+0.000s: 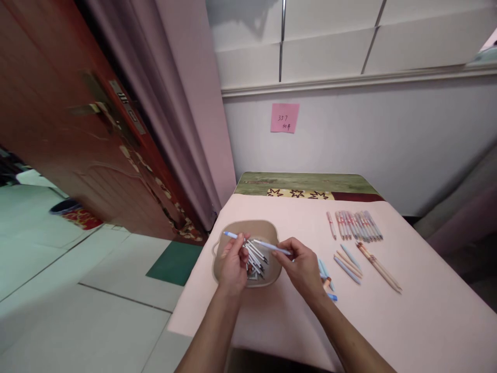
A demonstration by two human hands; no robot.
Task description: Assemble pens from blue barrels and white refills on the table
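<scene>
Above a beige plastic basket (220, 269), my left hand (235, 261) pinches a blue pen piece (230, 234) that sticks out to the left of the fingers. My right hand (301, 263) grips a pale blue pen barrel (267, 245) by its right end, its narrow end pointing left toward my left hand. The two pieces are apart. Inside the basket lie several white pen refills (255, 253) with dark tips, plus small parts too small to make out. Partly hidden by my right wrist are blue and brown pen parts (331, 297).
On the pink-covered table (295, 331), a row of pens (359, 225) lies at the back right. Nearer are tapered blue and tan barrels (347, 265) and two longer tan pieces (380, 267). A pink note (284, 118) hangs on the wall; a wooden door (128, 181) stands left.
</scene>
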